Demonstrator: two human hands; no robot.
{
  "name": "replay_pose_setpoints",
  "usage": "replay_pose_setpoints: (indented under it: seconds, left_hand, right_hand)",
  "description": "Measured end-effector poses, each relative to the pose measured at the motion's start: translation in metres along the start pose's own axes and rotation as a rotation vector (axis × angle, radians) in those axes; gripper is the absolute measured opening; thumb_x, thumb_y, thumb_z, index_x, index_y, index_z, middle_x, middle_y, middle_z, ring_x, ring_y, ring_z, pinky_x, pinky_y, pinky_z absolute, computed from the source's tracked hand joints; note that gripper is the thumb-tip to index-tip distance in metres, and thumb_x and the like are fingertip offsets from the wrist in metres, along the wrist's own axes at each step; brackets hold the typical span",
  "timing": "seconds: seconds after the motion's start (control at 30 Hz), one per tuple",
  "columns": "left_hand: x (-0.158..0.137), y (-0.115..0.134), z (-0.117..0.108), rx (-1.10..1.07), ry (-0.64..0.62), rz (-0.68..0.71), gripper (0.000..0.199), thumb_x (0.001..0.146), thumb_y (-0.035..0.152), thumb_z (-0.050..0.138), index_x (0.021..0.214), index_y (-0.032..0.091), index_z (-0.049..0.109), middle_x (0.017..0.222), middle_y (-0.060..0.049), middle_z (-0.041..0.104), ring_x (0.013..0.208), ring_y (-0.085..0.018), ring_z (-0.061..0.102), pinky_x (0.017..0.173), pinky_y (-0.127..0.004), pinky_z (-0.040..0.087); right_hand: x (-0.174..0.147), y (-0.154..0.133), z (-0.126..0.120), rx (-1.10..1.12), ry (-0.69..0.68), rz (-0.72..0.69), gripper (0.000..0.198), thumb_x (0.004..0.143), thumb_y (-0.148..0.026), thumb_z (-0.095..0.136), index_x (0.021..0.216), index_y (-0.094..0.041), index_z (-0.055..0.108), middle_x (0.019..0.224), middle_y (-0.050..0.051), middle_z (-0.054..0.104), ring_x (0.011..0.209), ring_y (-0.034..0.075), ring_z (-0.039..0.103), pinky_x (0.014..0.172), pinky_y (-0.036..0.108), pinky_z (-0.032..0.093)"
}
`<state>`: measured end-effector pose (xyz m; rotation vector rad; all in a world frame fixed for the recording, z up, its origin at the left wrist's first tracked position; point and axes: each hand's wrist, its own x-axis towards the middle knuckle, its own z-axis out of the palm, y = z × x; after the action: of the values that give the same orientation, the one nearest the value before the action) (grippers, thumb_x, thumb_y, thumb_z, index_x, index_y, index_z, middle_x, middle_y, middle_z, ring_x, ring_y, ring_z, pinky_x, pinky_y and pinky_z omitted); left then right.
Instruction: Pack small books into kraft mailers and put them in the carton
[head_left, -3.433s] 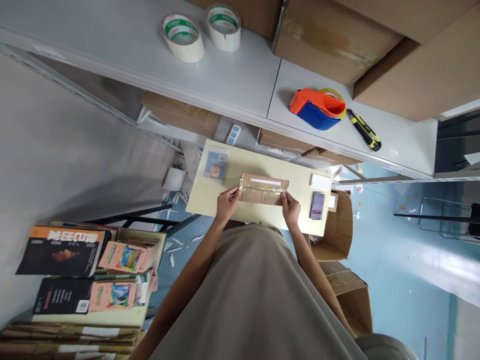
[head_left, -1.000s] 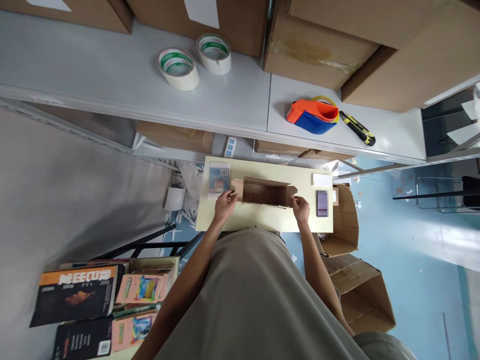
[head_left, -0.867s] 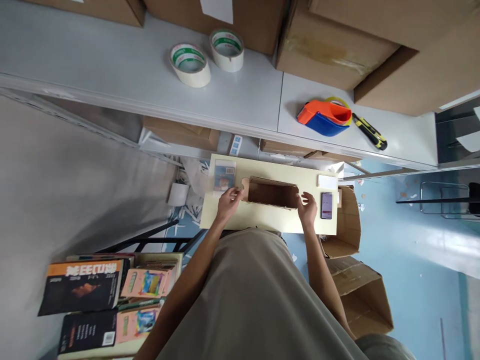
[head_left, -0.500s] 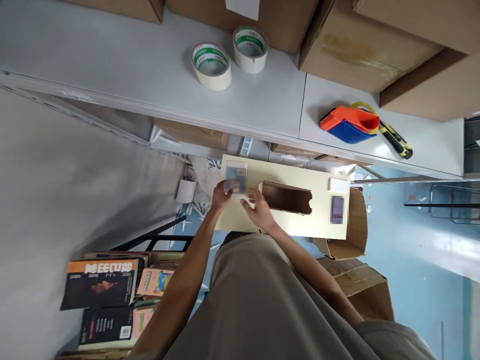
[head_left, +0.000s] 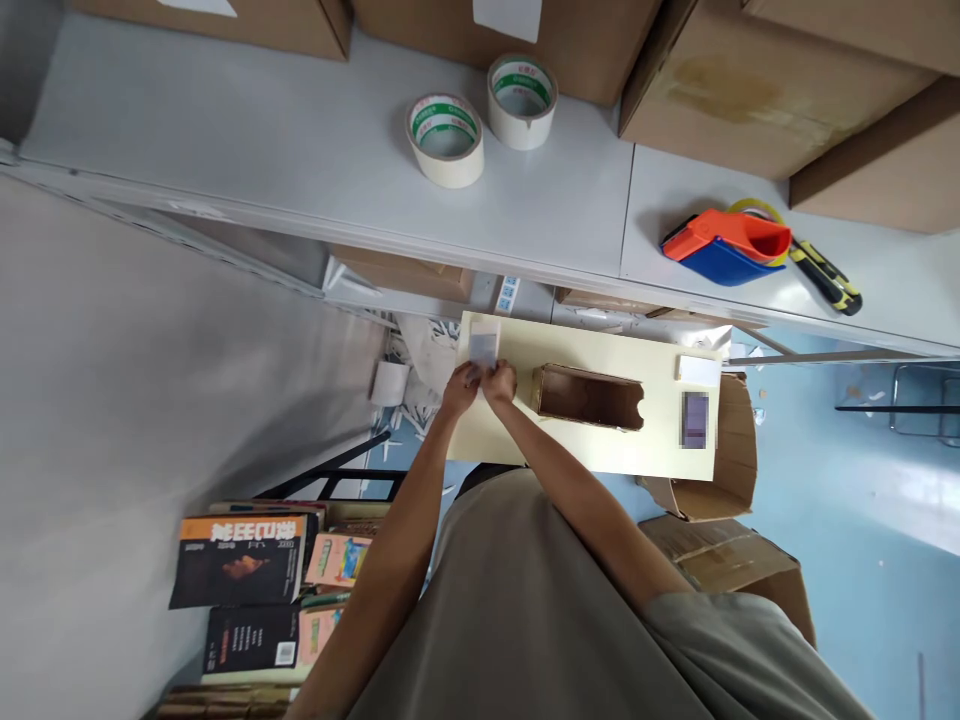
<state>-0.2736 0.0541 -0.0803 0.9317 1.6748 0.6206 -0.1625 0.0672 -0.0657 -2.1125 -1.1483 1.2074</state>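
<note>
A thin, pale-blue book (head_left: 484, 345), apparently in a clear plastic sleeve, is at the left end of a cream-coloured board (head_left: 585, 455). Both hands are at its near edge, close together. My left hand (head_left: 460, 389) has its fingers closed on the near left corner. Beside it, my right hand (head_left: 500, 382) is curled with its fingers pinched on the near right part. The fingertips cover that edge, and the cover looks blurred. To the right of my hands stands an open, narrow cardboard box (head_left: 589, 398) on the board.
A small white box (head_left: 697, 370) and a pixelated purple item (head_left: 694, 420) lie at the board's right end. Beyond, a grey shelf (head_left: 300, 160) holds two tape rolls (head_left: 448, 160), an orange-blue tape dispenser (head_left: 727, 245) and a utility knife (head_left: 829, 280). Books (head_left: 240, 560) are stacked lower left.
My right hand has moved left from near the cardboard box and closed on the book's near edge. My left hand's fingers have closed too. The book looks narrower and paler; the whole view has shifted slightly.
</note>
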Motion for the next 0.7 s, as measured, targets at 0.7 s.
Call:
replay_pose_setpoints:
  seconds: [0.7]
  left_hand:
    - [-0.116, 0.201, -0.004, -0.114, -0.349, 0.405, 0.065, 0.076, 0.072, 0.088, 0.11, 0.016, 0.085, 0.105, -0.008, 0.085, 0.103, -0.034, 0.08, 0.088, -0.042, 0.068]
  right_hand:
    - [-0.102, 0.01, -0.226, 0.579, -0.086, -0.394, 0.046, 0.094, -0.068, 0.073, 0.11, -0.025, 0.068, 0.111, 0.009, 0.082, 0.105, 0.027, 0.078, 0.095, 0.042, 0.067]
